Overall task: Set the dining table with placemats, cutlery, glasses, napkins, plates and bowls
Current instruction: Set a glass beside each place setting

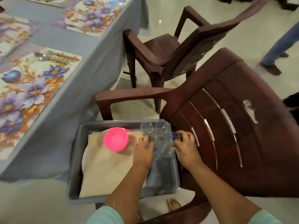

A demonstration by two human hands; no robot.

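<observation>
I see both hands lowered into a grey tub (77, 143) at lower centre of the frame; the tub sits on the seat of a brown plastic chair (234, 126) whose slatted back fills the right of the frame; my left hand (144, 152) has its fingers curled around one side of a clear glass (163, 147) in the right half of the tub, and my right hand (186, 147) has its fingers curled on the opposite side of the same cluster of glassware, so both hands grip glass; motion blur prevents me from telling whether each hand holds a separate glass or both share one; two further clear glasses (153, 127) stand at the tub's far wall, just beyond the fingertips; a pink bowl (116, 139) sits upright in the left half of the tub, resting on folded beige napkins (105, 167); the white rim of a plate (84, 159) shows under the napkins at the tub's left wall; in the upper left of the frame the dining table carries a blue-grey tablecloth (103, 62), with floral placemats (29, 88) laid along it; a spoon and fork (51, 56) lie on the far end of the nearest placemat; a second brown chair (161, 50) stands at upper centre, beside the table edge; another person's legs (278, 46) appear at the right edge.
</observation>
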